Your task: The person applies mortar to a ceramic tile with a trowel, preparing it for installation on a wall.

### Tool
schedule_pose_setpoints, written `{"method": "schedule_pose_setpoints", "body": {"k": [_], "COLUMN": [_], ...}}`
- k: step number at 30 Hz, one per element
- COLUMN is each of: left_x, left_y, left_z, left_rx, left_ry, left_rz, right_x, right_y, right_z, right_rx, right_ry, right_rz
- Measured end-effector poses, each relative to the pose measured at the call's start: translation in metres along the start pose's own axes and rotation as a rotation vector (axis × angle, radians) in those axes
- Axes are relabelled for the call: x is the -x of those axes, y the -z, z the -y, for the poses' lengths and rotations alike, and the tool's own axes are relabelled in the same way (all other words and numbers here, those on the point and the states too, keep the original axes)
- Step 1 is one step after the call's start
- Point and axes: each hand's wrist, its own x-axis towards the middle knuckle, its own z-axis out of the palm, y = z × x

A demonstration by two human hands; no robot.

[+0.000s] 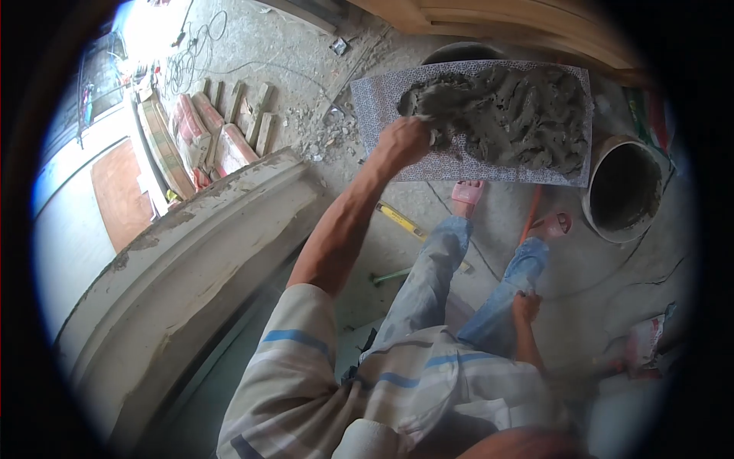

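A large tile (382,157), its surface finely patterned, lies at the top of the view, tilted a little. Thick wet grey mortar (535,115) covers most of its middle and right side in rough ridges. My left hand (405,141) is closed at the tile's left part, gripping what looks like a trowel (443,98). Its blade is blurred and smeared with mortar, and the handle is hidden in my fist. Down by my right knee rests my right hand (526,306), fingers curled; whether anything is in them is too small to make out.
A round bucket (623,187) stands right of the tile, with another rim (462,52) behind it. A yellow spirit level (401,220) lies near my feet. At left are a thick moulded ledge (206,252), wood pieces (264,115), rubble (325,138) and loose cables (202,46).
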Motion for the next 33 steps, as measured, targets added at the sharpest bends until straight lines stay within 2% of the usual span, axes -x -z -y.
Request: {"method": "schedule_pose_setpoints", "body": {"k": [2,5,6,8,9,10,12,14,17,19,22,23,24,26,28,30,32,33], "left_x": [0.015,0.038,0.039,0.038,0.040,0.046,0.056,0.055,0.037,0.015,0.010,0.024,0.035,0.055,0.061,0.068,0.064,0.055], "left_y": [0.000,0.012,0.004,-0.027,-0.024,-0.028,-0.004,0.026,0.049,0.055,0.010,-0.002,-0.006,-0.010,-0.010,-0.008,0.001,0.002], "left_z": [0.022,0.014,0.025,0.066,0.073,0.075,0.080,0.065,0.050,0.050,0.074,0.082,0.087,0.090,0.076,0.060,0.026,0.017], "left_rx": [0.073,0.022,0.022,0.216,0.247,0.253,0.358,0.352,0.492,0.618,0.462,0.385,0.376,0.285,0.224,0.152,0.140,0.143], "left_ry": [0.220,0.281,0.284,0.386,0.358,0.369,0.443,0.447,0.366,0.325,0.406,0.208,0.205,0.303,0.289,0.315,0.307,0.319], "left_rz": [0.009,-0.101,-0.102,-0.139,-0.139,-0.136,0.007,0.018,0.056,0.004,-0.028,-0.060,-0.051,-0.070,-0.118,-0.149,-0.127,-0.127], "right_x": [-0.005,-0.014,-0.014,-0.020,-0.024,-0.026,-0.027,-0.026,-0.019,-0.013,-0.019,-0.018,-0.011,-0.012,-0.023,-0.059,-0.152,-0.078], "right_y": [-0.002,-0.013,-0.014,-0.011,-0.011,-0.011,-0.012,-0.013,-0.003,0.004,0.003,0.007,0.011,0.005,-0.014,-0.013,-0.027,0.038], "right_z": [-0.004,-0.012,-0.012,-0.014,-0.017,-0.023,-0.023,-0.012,-0.010,-0.004,-0.009,-0.007,-0.002,-0.002,-0.007,0.016,0.047,0.112], "right_rx": [-0.017,-0.014,-0.023,-0.031,-0.016,0.006,0.017,0.016,0.091,0.075,0.062,0.057,0.038,0.023,0.312,0.022,-0.694,-1.167], "right_ry": [0.002,0.017,0.032,0.048,0.067,0.091,0.090,0.072,0.085,0.057,0.096,0.090,0.086,0.087,0.331,0.425,0.490,0.295], "right_rz": [0.013,-0.016,-0.026,-0.041,-0.046,-0.045,-0.025,-0.015,-0.030,-0.034,-0.049,-0.047,-0.023,-0.004,-0.333,-0.261,0.091,0.285]}}
